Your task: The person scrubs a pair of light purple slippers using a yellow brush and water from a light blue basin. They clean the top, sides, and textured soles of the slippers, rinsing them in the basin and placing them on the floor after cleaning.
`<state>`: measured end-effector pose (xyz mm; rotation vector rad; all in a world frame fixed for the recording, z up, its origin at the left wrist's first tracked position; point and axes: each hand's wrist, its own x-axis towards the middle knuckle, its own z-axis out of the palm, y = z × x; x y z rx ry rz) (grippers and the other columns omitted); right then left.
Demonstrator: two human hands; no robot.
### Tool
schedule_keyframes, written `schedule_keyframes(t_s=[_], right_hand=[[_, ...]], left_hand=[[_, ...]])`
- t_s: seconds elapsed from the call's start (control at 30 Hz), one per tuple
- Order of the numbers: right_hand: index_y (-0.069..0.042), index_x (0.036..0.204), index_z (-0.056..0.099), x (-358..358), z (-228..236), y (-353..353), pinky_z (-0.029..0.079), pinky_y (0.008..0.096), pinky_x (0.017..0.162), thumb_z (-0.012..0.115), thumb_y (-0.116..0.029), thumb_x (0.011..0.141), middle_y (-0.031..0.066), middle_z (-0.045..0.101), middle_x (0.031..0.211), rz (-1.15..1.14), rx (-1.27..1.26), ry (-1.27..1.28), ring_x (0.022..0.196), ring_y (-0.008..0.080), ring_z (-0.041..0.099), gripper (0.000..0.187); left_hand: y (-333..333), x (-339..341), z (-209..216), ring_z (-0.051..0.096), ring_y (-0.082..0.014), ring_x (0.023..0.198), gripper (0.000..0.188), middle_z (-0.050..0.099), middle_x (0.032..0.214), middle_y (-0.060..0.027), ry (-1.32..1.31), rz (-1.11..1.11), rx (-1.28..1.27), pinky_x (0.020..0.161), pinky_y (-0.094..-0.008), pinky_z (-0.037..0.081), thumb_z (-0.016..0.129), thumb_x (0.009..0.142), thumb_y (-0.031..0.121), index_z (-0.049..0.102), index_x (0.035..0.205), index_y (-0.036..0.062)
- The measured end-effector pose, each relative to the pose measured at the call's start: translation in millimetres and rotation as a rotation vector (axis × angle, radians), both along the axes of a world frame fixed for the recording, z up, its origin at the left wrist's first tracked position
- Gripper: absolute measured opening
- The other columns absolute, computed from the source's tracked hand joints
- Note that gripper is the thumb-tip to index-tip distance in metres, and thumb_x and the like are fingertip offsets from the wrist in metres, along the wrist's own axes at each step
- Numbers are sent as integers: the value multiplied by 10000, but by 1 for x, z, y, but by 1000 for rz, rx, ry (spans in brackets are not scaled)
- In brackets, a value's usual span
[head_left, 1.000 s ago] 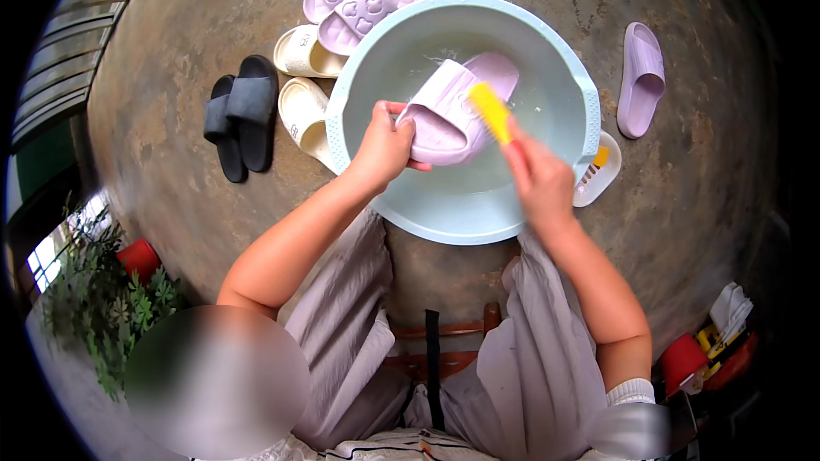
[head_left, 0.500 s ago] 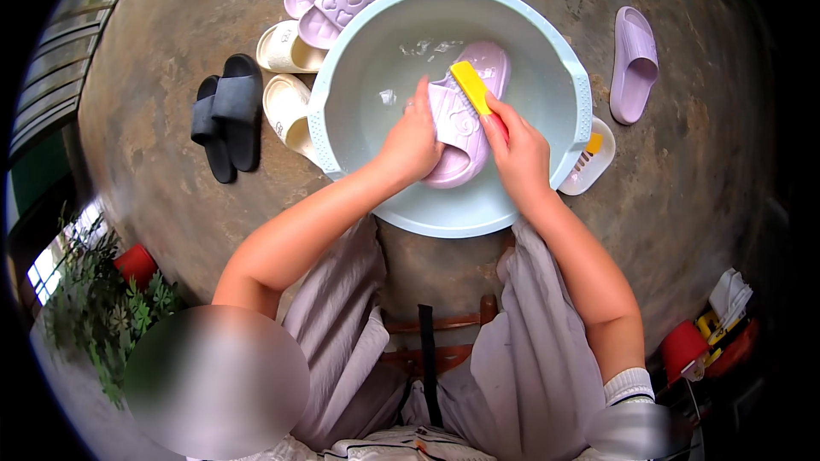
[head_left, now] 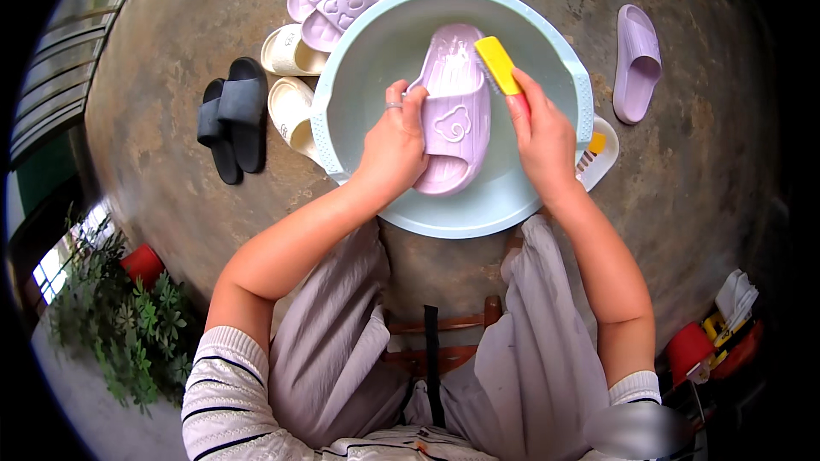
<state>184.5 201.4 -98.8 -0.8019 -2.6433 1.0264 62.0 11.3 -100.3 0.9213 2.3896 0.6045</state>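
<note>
A wet lilac slide slipper (head_left: 455, 119) is held over the light blue basin (head_left: 401, 220), its strap facing up and its toe end toward me. My left hand (head_left: 395, 141) grips it by the left side of the strap, a ring on one finger. In my right hand (head_left: 547, 141) is a scrubbing brush (head_left: 497, 66) with a yellow head and a red handle. Its bristles face the slipper's right edge near the heel; whether they touch it I cannot tell. Water lies in the basin below.
Left of the basin are cream slippers (head_left: 293, 111) and dark slides (head_left: 242, 111); lilac slides (head_left: 346, 4) lie beyond. One more lilac slide (head_left: 637, 64) rests at the right, near a white dish (head_left: 602, 154). A leafy plant (head_left: 141, 337) stands low left, a red container (head_left: 688, 352) low right.
The slipper has turned more upright and its strap now faces me squarely. My right hand has moved the brush right and up, off the strap. My left hand has shifted slightly left.
</note>
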Motion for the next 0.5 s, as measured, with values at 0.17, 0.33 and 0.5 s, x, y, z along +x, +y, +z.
schedule_keyframes(t_s=[0.17, 0.33, 0.5], right_hand=[[-206, 1507, 423, 0, -28, -11, 530, 433, 574, 513, -148, 998, 141, 579, 832, 209, 231, -349, 673, 331, 657, 520], [-202, 1613, 187, -11, -57, -19, 557, 484, 622, 471, -54, 927, 224, 577, 991, 392, 228, -699, 730, 377, 676, 757], [-123, 1619, -26, -14, -89, -28, 569, 498, 662, 493, -116, 934, 257, 562, 1101, 386, 278, -821, 775, 376, 689, 859]], left_hand=[[13, 7, -38, 379, -432, 1392, 898, 296, 1585, -179, 415, -344, -202, 1078, -566, 387, 881, 588, 191, 438, 1366, 118], [22, 14, -64, 176, -379, 1521, 976, 248, 1629, -149, 622, -506, -439, 1193, -587, 204, 840, 694, 336, 347, 1517, 158], [37, 9, -70, 142, -365, 1536, 970, 245, 1638, -141, 492, -596, -584, 1215, -585, 151, 757, 786, 373, 261, 1588, 146]])
